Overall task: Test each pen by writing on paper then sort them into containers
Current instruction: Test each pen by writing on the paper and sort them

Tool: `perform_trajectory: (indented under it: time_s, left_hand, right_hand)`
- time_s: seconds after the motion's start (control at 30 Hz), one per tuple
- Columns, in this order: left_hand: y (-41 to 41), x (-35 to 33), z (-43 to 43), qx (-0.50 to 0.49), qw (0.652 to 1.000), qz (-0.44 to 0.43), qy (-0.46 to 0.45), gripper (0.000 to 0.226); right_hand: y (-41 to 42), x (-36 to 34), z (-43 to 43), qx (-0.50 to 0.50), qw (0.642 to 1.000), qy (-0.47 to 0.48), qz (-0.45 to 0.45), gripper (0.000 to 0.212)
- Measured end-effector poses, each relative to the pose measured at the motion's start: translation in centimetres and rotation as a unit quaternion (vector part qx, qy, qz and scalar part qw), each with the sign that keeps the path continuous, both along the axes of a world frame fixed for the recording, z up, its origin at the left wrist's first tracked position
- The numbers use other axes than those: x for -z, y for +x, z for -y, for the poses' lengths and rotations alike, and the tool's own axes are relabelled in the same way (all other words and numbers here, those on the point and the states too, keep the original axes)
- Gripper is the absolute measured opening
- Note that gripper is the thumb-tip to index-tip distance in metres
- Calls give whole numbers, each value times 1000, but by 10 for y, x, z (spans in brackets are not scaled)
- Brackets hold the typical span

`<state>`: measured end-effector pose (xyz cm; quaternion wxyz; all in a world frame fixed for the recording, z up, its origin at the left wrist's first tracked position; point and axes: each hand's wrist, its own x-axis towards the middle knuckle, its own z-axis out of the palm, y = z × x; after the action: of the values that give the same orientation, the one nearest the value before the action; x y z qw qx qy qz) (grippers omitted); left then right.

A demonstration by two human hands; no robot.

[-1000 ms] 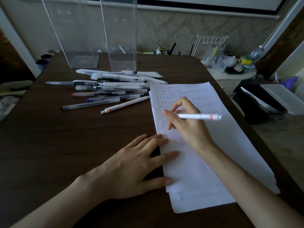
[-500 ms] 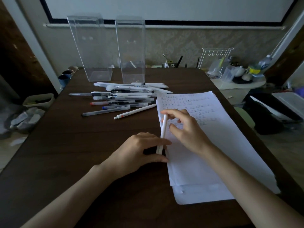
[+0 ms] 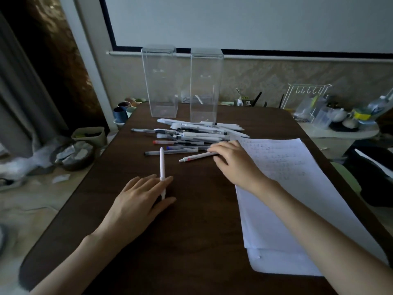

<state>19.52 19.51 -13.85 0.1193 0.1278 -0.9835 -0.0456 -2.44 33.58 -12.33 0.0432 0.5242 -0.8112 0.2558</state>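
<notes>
My left hand (image 3: 142, 196) holds a white pen (image 3: 162, 167) between thumb and forefinger, its far end pointing away toward the pile. My right hand (image 3: 231, 160) reaches over the near edge of the pen pile (image 3: 191, 133), fingertips on a white pen with an orange mark (image 3: 197, 156); whether it grips that pen is unclear. A stack of white paper (image 3: 297, 188) with rows of small scribbles lies at the right. Two tall clear containers, the left container (image 3: 160, 81) and the right container (image 3: 205, 86), stand upright behind the pile.
The dark wooden table (image 3: 191, 241) ends close on the left, with bowls and a bin (image 3: 89, 135) on the floor. Small cups (image 3: 122, 112) sit at the far left corner. A white wire rack (image 3: 306, 96) and clutter stand on a side table at right.
The white pen passed from my right hand to my left, which carried it left off the paper. My right hand moved from the paper up to the pen pile. The camera tilted up.
</notes>
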Motion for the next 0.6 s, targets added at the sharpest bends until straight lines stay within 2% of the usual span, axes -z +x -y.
perform_trajectory:
  time_s: [0.13, 0.2, 0.3, 0.4, 0.47, 0.6]
  left_hand:
    - [8, 7, 2, -55, 994, 42, 79, 91]
    - [8, 7, 1, -68, 991, 51, 102, 89]
    - [8, 5, 0, -65, 991, 56, 99, 89]
    - [9, 6, 0, -53, 994, 12, 94, 93]
    - [9, 7, -1, -39, 995, -19, 88, 86]
    - [-2, -1, -15, 30, 994, -59, 86, 68]
  right_hand:
    - [0, 5, 37, -27, 995, 60, -74, 32]
    - [1, 8, 48, -36, 989, 90, -114, 30]
    - [3, 10, 55, -49, 987, 93, -120, 23]
    - [10, 2, 52, -88, 994, -1, -62, 20]
    - [16, -8, 44, -105, 991, -81, -28, 23]
    - [7, -21, 3, -52, 984, -144, -95, 44]
